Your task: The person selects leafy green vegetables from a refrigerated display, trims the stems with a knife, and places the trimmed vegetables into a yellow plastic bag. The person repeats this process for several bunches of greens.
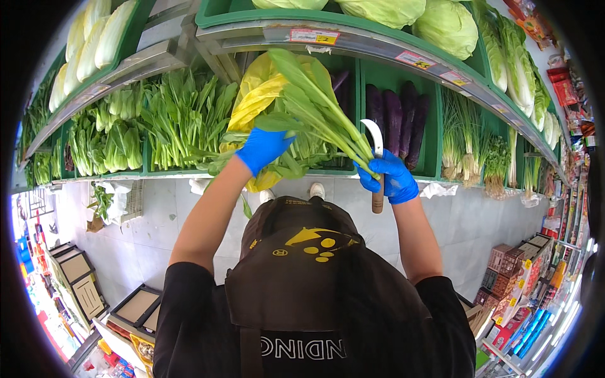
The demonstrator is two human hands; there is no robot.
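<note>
My left hand [265, 150], in a blue glove, is closed on the leaves of a bunch of leafy greens [309, 104]; its fingertips are partly hidden by the leaves. In my right hand [392, 177], also gloved in blue, is a small curved knife [377, 200] with a wooden handle and its hooked blade pointing up. The stem ends of the bunch meet the fingers of that same hand, close beside the blade. Behind the bunch, a yellow plastic bag [255, 97] lies over the bin, with more loose greens around it.
Green bins along the shelf hold bok choy [123, 142], long-stemmed greens [189, 116], eggplants [394, 116] and scallions [466, 138]. Above, a metal-edged shelf [372, 47] carries cabbages [447, 28]. Boxes [79, 277] stand behind me at left, and a white crate [132, 198] sits on the floor.
</note>
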